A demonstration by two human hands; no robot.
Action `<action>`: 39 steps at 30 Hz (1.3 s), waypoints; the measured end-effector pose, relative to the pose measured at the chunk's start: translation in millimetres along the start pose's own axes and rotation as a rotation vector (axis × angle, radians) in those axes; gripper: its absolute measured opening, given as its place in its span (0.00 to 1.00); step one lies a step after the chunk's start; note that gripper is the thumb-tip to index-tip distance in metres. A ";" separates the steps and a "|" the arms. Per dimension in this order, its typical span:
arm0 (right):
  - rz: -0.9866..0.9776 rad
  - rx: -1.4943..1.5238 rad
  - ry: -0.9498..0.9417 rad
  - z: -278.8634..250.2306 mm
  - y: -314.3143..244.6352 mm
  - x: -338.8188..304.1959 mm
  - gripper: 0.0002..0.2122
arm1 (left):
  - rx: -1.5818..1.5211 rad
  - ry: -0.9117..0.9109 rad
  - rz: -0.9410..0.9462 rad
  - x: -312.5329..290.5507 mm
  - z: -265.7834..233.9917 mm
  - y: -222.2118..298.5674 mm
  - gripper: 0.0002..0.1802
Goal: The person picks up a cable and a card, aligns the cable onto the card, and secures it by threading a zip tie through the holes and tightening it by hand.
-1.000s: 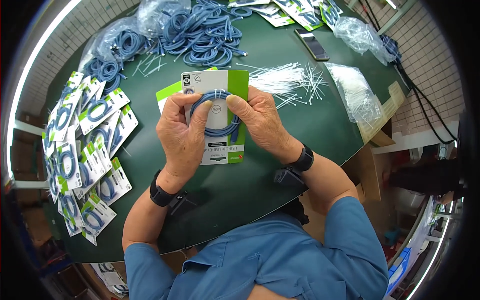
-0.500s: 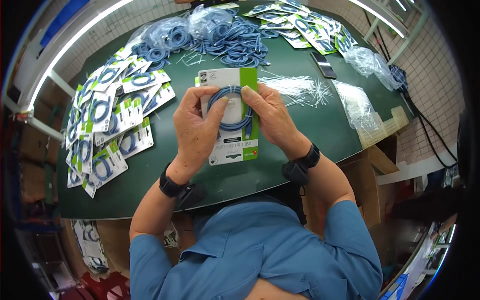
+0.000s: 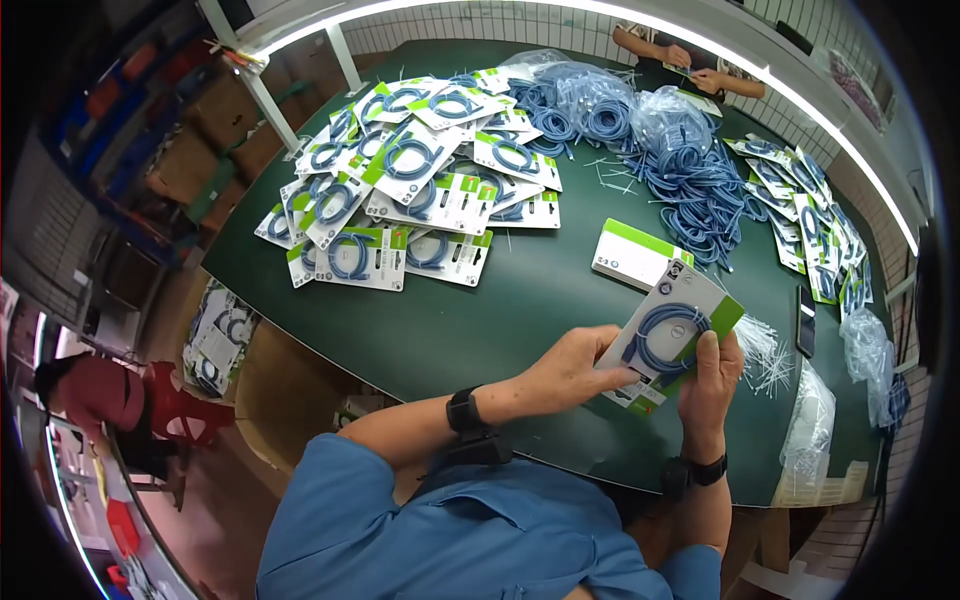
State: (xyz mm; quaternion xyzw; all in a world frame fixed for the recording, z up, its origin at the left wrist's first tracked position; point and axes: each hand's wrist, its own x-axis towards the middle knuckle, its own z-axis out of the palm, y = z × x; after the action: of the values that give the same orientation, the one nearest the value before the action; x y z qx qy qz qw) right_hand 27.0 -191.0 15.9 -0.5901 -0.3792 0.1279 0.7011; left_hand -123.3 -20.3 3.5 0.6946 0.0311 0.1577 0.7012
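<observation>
A white and green card [image 3: 648,309] with a coiled blue cable [image 3: 668,340] on its front is held tilted above the near edge of the table. My right hand [image 3: 712,385] grips its right side, the thumb pressed on the front by the coil. At the lower left edge, my left hand [image 3: 580,372] pinches the card, its thumb near the cable's end. Fingers behind the card are hidden. Just beyond lies a stack of flat white and green cards [image 3: 632,258]. White cable ties [image 3: 765,350] are spread right of my right hand.
Carded cables [image 3: 405,160] are heaped at the left, with another pile [image 3: 805,215] at the far right. Loose blue cables [image 3: 695,190] and plastic bags lie at the back. A phone [image 3: 805,320] rests at the right. Another person's hands [image 3: 690,65] work across the table.
The view has swung left, so the table appears shifted right. The held card has gone from upright to tilted, and the card stack beyond it now shows fully. Both hands still hold the card.
</observation>
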 end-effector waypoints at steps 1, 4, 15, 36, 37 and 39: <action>0.025 0.050 -0.017 -5.4 1.6 4.3 0.17 | -0.032 -0.071 -0.091 0.1 0.9 0.7 0.23; 0.070 0.169 -0.081 -16.2 5.5 14.5 0.18 | -0.086 -0.177 -0.270 3.3 7.8 3.6 0.18; 0.020 -0.016 -0.186 -26.1 37.9 -0.3 0.20 | -0.262 0.351 -0.182 -13.2 -11.3 34.3 0.13; -0.103 -0.689 -0.328 3.3 51.0 4.0 0.05 | 0.474 1.041 -0.138 6.1 -423.2 24.8 0.27; -0.097 -0.692 -0.328 4.9 50.9 1.9 0.05 | 0.481 1.050 -0.128 7.7 -424.9 21.5 0.28; -0.070 -0.711 -0.299 3.3 50.6 -4.6 0.05 | 0.532 1.006 -0.118 16.4 -437.6 19.1 0.27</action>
State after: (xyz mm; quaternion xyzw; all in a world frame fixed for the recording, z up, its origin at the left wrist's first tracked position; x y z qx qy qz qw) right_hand 35.2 -177.7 -32.7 -0.7579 -0.5177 0.0493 0.3939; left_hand -226.1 405.7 10.7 0.6838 0.4383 0.4163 0.4086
